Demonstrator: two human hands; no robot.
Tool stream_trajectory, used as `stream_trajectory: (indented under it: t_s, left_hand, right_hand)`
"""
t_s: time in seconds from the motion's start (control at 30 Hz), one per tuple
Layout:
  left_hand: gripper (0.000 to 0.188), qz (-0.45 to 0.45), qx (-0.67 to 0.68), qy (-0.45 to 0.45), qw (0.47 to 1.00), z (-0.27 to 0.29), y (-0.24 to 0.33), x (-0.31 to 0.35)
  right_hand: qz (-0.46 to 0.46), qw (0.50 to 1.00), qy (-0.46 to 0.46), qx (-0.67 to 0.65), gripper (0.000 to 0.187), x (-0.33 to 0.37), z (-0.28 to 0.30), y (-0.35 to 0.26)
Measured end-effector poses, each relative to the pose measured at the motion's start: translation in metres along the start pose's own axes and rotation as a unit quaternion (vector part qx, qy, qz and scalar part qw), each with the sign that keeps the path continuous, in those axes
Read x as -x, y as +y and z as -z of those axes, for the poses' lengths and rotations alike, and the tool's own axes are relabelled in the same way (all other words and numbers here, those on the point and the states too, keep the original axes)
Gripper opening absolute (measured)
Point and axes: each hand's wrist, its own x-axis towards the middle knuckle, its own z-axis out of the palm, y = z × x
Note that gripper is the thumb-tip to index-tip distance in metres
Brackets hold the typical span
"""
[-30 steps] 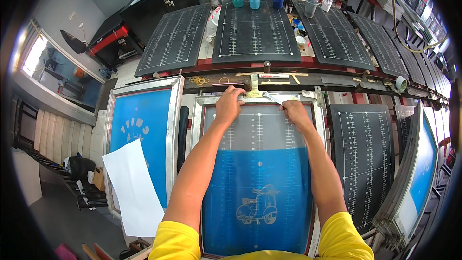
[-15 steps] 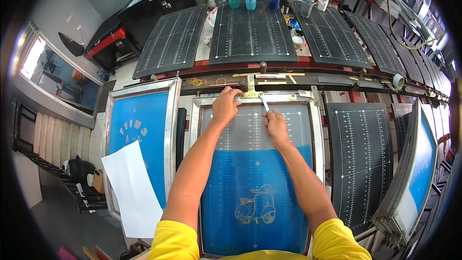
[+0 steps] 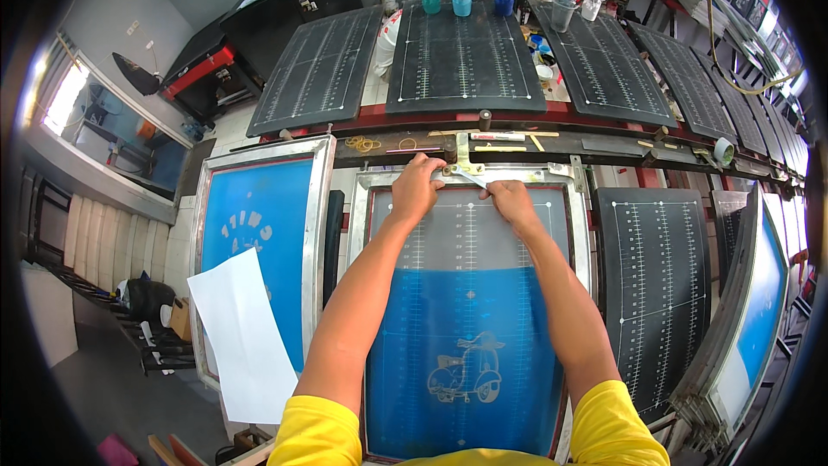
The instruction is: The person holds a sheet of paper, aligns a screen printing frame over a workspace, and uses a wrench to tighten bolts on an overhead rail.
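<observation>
In front of me lies a screen-printing frame (image 3: 581,267) with a metal border. Its mesh (image 3: 457,319) is grey at the far end and blue nearer me, with a scooter design. A brass-coloured clamp bracket (image 3: 464,155) sits at the middle of its far edge. My right hand (image 3: 512,202) grips a silver wrench (image 3: 472,177), which slants up leftward to the bracket's left side. My left hand (image 3: 417,188) is at the bracket's left end, thumb and forefinger pinched close to the wrench head; what they pinch is too small to make out.
Another blue screen (image 3: 259,181) stands left, with a white paper sheet (image 3: 241,336) against it. Black platens (image 3: 657,293) lie to the right and beyond the rail (image 3: 586,146). Cups of ink (image 3: 461,2) stand on the far platens. Stacked screens (image 3: 733,336) lean at far right.
The wrench has swung from the bracket's right side, where it pointed nearly straight ahead, to its left side, slanting. My right hand moved slightly away from me. My left hand stays at the bracket's left end.
</observation>
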Motion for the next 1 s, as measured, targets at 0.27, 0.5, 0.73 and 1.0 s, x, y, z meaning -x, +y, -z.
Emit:
stream_trajectory:
  t_s: [0.27,0.5,0.73,1.0]
  left_hand:
    - [0.033,0.003,0.001,-0.005,1.000,0.003,0.003,0.001]
    - [0.034,-0.016,0.002,0.018,1.000,0.001,-0.004,0.001]
    - [0.033,-0.016,0.007,0.017,1.000,-0.001,-0.006,0.000]
    - [0.033,-0.033,0.017,0.024,0.999,-0.003,-0.004,0.001]
  right_hand:
    - [-0.032,0.997,-0.062,0.043,0.031,-0.009,0.010,-0.022]
    - [0.039,0.998,-0.054,-0.023,0.032,0.010,-0.042,0.010]
    - [-0.034,0.986,-0.110,-0.123,0.025,0.034,-0.086,-0.014]
    - [0.094,0.995,0.024,-0.017,0.031,0.030,-0.040,0.010]
